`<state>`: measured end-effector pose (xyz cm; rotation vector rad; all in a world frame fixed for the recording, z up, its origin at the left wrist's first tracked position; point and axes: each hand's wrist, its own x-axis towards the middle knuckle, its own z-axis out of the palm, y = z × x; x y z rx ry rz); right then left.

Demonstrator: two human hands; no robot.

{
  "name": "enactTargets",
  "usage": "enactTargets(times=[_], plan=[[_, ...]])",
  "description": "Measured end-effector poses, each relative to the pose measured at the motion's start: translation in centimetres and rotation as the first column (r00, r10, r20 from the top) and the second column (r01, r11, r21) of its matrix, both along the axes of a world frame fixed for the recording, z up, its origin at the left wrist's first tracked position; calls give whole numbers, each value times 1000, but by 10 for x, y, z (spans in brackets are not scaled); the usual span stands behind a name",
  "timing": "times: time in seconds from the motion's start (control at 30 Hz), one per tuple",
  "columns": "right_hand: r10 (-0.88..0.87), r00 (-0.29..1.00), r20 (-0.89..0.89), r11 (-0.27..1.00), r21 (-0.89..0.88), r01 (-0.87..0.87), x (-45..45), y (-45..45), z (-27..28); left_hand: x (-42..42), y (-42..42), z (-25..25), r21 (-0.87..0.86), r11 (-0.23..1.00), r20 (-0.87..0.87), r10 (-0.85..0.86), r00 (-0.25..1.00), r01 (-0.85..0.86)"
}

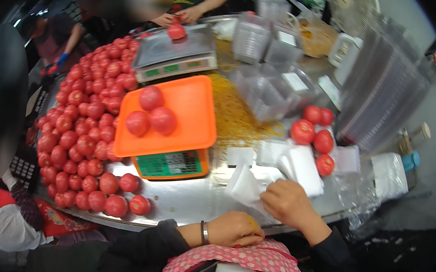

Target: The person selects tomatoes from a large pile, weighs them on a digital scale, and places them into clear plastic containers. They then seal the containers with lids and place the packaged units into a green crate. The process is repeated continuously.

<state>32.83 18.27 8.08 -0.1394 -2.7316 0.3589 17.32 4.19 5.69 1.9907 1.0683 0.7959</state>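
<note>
My right hand (287, 203) pinches the edge of a thin white packing sheet (245, 186) near the table's front edge. Just left of it, my left hand (233, 229) rests by the pink floral apron (236, 256), fingers curled under. A yellow rubber band lies across its fingers, and its palm side is hidden. A stack of white sheets (305, 169) lies beyond my right hand. Several tomatoes (302, 131) sit behind that stack. To the left, three tomatoes (162, 120) rest on the orange tray (196, 113) of a scale with a green panel (165, 164).
A large heap of tomatoes (86, 144) covers the left side of the metal table (181, 201). Yellow rubber bands (233, 109) lie beside clear plastic boxes (264, 88). Tall stacked clear trays (383, 87) stand right. Across the table, a person holds tomatoes by another scale (177, 49).
</note>
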Motion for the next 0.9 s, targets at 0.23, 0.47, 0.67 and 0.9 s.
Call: enactTargets(times=[0.23,0.47,0.67,0.9], plan=[[145,880,452,955,170,-244,-43,-11,-56,-126,-43,48,107,599,150,779,609,-793],[56,996,-72,996,-66,-60,-188,-11,52,-267,-44,41,405,333,-104,942,319,-851],[-31,999,-8,997,-73,30,-288,-9,14,-286,-20,40,297,587,-397,793,462,-753],[-211,967,-140,201,-975,-97,-254,-17,26,-272,-31,58,-380,584,487,786,381,-717]])
